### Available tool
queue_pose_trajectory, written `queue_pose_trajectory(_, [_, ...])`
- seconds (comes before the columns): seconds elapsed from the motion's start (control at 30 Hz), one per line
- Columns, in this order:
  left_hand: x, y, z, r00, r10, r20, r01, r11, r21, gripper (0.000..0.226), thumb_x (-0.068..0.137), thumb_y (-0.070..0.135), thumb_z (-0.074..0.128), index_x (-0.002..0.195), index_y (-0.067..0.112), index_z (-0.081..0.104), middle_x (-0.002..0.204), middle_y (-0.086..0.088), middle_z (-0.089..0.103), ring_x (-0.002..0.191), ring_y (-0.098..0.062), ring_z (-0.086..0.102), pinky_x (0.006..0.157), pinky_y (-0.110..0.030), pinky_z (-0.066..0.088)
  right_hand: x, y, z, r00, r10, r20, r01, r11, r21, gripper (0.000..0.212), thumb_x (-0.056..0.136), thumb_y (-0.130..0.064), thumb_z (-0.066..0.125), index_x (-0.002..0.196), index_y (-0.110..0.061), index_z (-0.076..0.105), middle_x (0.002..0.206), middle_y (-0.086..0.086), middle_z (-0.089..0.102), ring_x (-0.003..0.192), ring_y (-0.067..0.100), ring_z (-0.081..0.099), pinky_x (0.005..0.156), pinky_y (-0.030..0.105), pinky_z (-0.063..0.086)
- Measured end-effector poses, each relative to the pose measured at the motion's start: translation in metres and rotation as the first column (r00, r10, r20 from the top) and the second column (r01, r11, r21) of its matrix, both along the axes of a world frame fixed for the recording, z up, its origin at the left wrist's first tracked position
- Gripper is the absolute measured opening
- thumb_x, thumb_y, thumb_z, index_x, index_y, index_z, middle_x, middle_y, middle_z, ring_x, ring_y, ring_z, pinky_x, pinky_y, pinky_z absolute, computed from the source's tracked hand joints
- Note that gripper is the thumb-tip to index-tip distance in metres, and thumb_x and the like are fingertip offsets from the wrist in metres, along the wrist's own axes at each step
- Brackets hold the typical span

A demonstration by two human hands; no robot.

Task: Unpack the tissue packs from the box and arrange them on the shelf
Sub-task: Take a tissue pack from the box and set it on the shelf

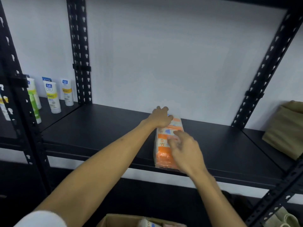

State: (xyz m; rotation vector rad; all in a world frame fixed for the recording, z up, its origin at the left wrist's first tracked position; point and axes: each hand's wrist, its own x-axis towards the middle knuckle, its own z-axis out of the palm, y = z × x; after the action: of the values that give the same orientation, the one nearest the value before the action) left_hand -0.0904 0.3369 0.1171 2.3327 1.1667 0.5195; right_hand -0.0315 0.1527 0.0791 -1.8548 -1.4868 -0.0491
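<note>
Our left hand (161,117) lies spread on the far end of an orange tissue pack (165,145) lying on the black shelf (98,128); our right hand (185,149), fingers loosely curled, touches its near half. We should slide it back squarely, pressing gently.

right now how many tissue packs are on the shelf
1: the orange tissue pack lies on the black shelf, front-to-back, both hands on it. More show in the box below, partly cut off.
</note>
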Motion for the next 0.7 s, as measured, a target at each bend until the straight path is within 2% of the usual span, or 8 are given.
queue_pose_trajectory(0.07, [0.011, 0.008, 0.0, 0.999, -0.014, -0.034, 0.015, 1.0, 0.019, 0.058, 0.106, 0.046, 0.041, 0.157, 0.018, 0.033, 0.158, -0.015, 0.035, 0.141, -0.033, 0.039, 0.115, -0.049, 0.038, -0.009, -0.001, -0.02, 0.986, -0.046, 0.159, 0.052, 0.998, -0.03, 0.05, 0.098, -0.054, 0.04, 0.129, -0.021, 0.062, 0.133, -0.002, 0.063, 0.12, 0.017, 0.059, 0.101, 0.045, 0.05])
queue_pose_trajectory(0.13, [0.021, 0.013, -0.01, 0.998, -0.031, -0.06, 0.03, 0.999, -0.021, 0.057, 0.106, 0.048, 0.039, 0.156, 0.021, 0.034, 0.156, -0.013, 0.038, 0.139, -0.033, 0.042, 0.114, -0.048, 0.038, -0.012, 0.001, -0.036, 0.968, -0.132, 0.212, 0.124, 0.991, 0.049, 0.058, 0.098, -0.056, 0.035, 0.132, -0.018, 0.062, 0.141, 0.001, 0.06, 0.135, 0.02, 0.051, 0.104, 0.047, 0.049])
queue_pose_trajectory(0.2, [0.026, 0.015, -0.025, 0.998, -0.04, -0.046, 0.039, 0.999, -0.034, 0.056, 0.106, 0.045, 0.039, 0.155, 0.018, 0.035, 0.153, -0.013, 0.041, 0.139, -0.032, 0.04, 0.115, -0.045, 0.035, -0.009, 0.007, -0.048, 0.953, -0.199, 0.228, 0.154, 0.967, 0.201, 0.053, 0.098, -0.048, 0.039, 0.123, -0.012, 0.069, 0.133, 0.006, 0.066, 0.131, 0.024, 0.057, 0.092, 0.047, 0.056])
queue_pose_trajectory(0.3, [0.028, 0.021, -0.037, 0.999, -0.014, -0.033, 0.015, 1.0, 0.025, 0.057, 0.104, 0.045, 0.041, 0.153, 0.018, 0.037, 0.151, -0.015, 0.039, 0.141, -0.034, 0.032, 0.115, -0.046, 0.031, -0.007, 0.019, -0.057, 0.933, -0.261, 0.249, 0.158, 0.916, 0.37, 0.047, 0.1, -0.037, 0.042, 0.108, -0.006, 0.076, 0.116, 0.011, 0.074, 0.116, 0.027, 0.067, 0.077, 0.043, 0.06])
queue_pose_trajectory(0.43, [0.026, 0.036, -0.023, 0.97, 0.019, -0.243, 0.008, 0.994, 0.109, 0.072, 0.097, 0.063, 0.045, 0.156, 0.024, 0.033, 0.155, -0.013, 0.036, 0.145, -0.033, 0.028, 0.115, -0.052, 0.028, -0.003, 0.024, -0.061, 0.921, -0.269, 0.281, 0.125, 0.888, 0.442, 0.053, 0.103, -0.037, 0.036, 0.105, -0.005, 0.078, 0.111, 0.01, 0.076, 0.109, 0.026, 0.07, 0.074, 0.04, 0.06])
queue_pose_trajectory(0.5, [0.033, 0.039, -0.02, 0.96, 0.044, -0.278, -0.019, 0.996, 0.092, 0.077, 0.094, 0.07, 0.042, 0.155, 0.024, 0.037, 0.156, -0.014, 0.032, 0.147, -0.034, 0.026, 0.117, -0.056, 0.026, 0.001, 0.027, -0.063, 0.92, -0.277, 0.277, 0.124, 0.877, 0.465, 0.053, 0.103, -0.036, 0.036, 0.104, -0.005, 0.078, 0.109, 0.01, 0.076, 0.107, 0.026, 0.071, 0.073, 0.039, 0.06])
queue_pose_trajectory(0.6, [0.044, 0.033, -0.033, 0.989, 0.059, -0.137, -0.067, 0.996, -0.056, 0.085, 0.089, 0.075, 0.043, 0.156, 0.023, 0.033, 0.16, -0.008, 0.02, 0.146, -0.037, 0.026, 0.114, -0.06, 0.032, 0.005, 0.032, -0.064, 0.917, -0.284, 0.28, 0.125, 0.871, 0.476, 0.05, 0.102, -0.033, 0.038, 0.101, -0.004, 0.078, 0.106, 0.01, 0.077, 0.102, 0.027, 0.072, 0.071, 0.039, 0.06])
queue_pose_trajectory(0.7, [0.043, 0.031, -0.039, 0.995, 0.097, -0.013, -0.098, 0.989, -0.11, 0.095, 0.082, 0.081, 0.053, 0.153, 0.023, 0.034, 0.157, -0.005, 0.022, 0.142, -0.035, 0.033, 0.108, -0.054, 0.041, 0.01, 0.036, -0.065, 0.903, -0.301, 0.305, 0.111, 0.852, 0.511, 0.037, 0.095, -0.026, 0.048, 0.096, -0.004, 0.078, 0.101, 0.01, 0.077, 0.097, 0.026, 0.073, 0.066, 0.036, 0.059])
